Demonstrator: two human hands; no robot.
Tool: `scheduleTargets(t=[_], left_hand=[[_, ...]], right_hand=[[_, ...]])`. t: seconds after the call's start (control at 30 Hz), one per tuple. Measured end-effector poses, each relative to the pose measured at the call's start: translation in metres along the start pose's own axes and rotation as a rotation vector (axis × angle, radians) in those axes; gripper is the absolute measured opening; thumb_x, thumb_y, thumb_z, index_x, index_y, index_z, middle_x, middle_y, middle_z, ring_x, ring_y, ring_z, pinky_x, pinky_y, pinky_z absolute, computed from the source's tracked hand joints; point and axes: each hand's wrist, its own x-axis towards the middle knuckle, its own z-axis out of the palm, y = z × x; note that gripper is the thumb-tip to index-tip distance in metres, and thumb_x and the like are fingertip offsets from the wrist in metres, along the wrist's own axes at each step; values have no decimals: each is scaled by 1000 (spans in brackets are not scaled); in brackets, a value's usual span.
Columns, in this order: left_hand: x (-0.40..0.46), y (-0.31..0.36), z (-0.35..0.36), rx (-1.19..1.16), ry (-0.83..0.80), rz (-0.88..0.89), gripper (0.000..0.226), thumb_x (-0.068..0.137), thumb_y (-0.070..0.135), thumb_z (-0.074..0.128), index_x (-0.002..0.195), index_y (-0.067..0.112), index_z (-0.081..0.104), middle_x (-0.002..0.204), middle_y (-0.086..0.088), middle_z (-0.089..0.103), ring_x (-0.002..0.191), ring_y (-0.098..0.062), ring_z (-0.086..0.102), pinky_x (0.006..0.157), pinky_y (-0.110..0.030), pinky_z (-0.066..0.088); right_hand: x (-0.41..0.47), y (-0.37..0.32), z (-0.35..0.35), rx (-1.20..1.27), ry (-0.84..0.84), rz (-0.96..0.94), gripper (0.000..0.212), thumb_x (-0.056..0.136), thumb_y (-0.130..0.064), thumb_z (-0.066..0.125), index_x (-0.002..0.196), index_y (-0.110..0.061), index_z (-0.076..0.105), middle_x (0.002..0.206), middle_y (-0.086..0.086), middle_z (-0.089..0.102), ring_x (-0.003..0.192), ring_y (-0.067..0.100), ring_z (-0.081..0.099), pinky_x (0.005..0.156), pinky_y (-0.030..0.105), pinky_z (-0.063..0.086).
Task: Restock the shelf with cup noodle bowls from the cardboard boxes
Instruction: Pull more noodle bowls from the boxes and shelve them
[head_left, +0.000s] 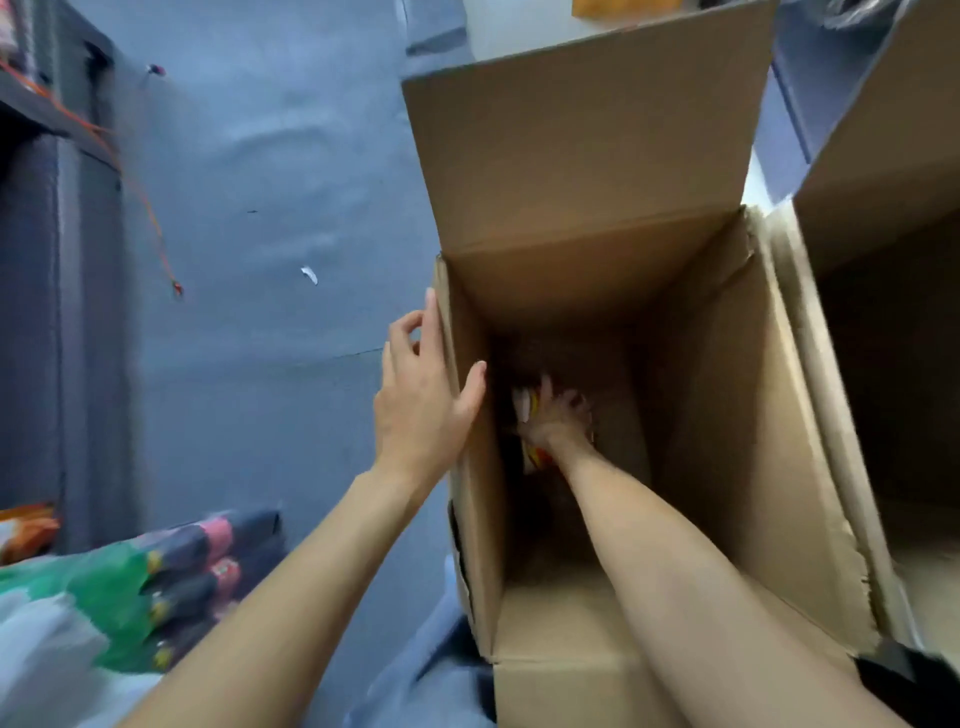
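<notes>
A tall open cardboard box (737, 415) stands in front of me, its far flap upright. My left hand (423, 400) grips the box's left wall at the rim, thumb inside and fingers outside. My right hand (558, 415) reaches deep into the box and closes around a cup noodle bowl (530, 410) with a white, yellow and red pack near the bottom. The bowl is blurred and mostly hidden by my hand and the dark interior.
A second open cardboard box (893, 234) stands close on the right. A dark shelf unit (52, 260) with an orange cord runs along the left edge. Colourful packaged goods (171, 582) lie at the lower left on the grey floor (270, 208).
</notes>
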Motion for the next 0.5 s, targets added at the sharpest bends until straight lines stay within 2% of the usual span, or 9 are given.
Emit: scheduleTargets(t=[0.07,0.17,0.3,0.43,0.5], left_hand=[[1,-3,3,-19,30,14,76,90,24,62,152,12,20,132,-12,41,116,-28,49,78,-40,47],[2,-2,6,-28,54,9,74,88,15,60,151,12,22,131,-11,42,117,-28,48,78,-39,46],[1,1,5,3,46,-13,73,88,13,58,152,12,22,134,-10,40,122,-27,44,79,-45,47],[0,7,-10,12,-40,-51,77,89,26,63,152,13,22,139,-9,37,126,-27,40,92,-46,46],[-7,12,-27,-125,-61,-95,79,82,42,71,147,17,34,136,-4,43,124,-23,44,100,-44,43]], right_hand=[[10,2,9,-1,-29,41,106,80,-56,65,150,-33,-9,157,22,-8,142,48,0,111,64,17],[16,7,5,40,-19,71,99,79,-57,66,152,-30,4,158,19,-8,142,49,-3,110,64,19],[-24,9,-31,72,93,46,94,78,-54,68,150,-26,15,157,19,1,140,49,7,109,61,24],[-111,11,-81,197,301,-11,88,72,-52,73,144,-30,27,152,14,14,134,46,20,105,58,30],[-162,18,-102,390,411,-87,83,72,-48,75,139,-29,30,149,11,19,130,42,27,102,52,34]])
